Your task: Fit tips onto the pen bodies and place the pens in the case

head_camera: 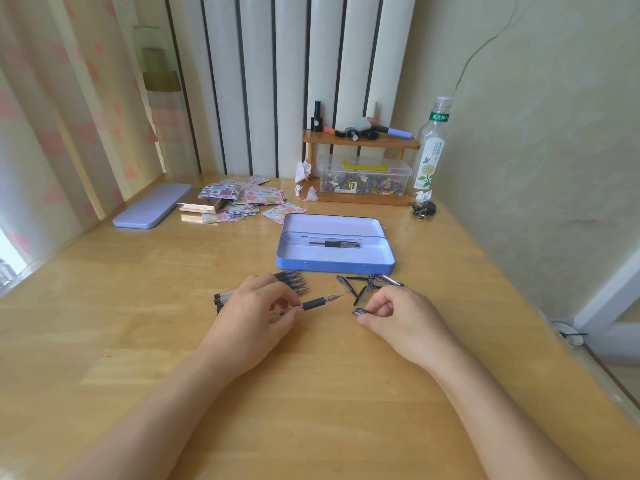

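Left hand (254, 308) fingers pinch a clear pen body (313, 302) with black grip, metal point aimed right, above counter (138, 341). Right hand (398, 315) fingers pinch a small dark cap (360, 311). Loose caps (367, 285) just beyond; open blue case (334, 266) holds one pen (334, 244).

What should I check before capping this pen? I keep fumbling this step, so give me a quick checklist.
1. Pen held in the left hand: ok.
2. Its point faces the right hand: ok.
3. Cap pinched in the right hand's fingertips: ok.
4. Cap's open end turned toward the point: cannot tell, too small.
5. Case open with room beside the one pen inside: ok.
6. Spare caps and the other pens within reach: ok.
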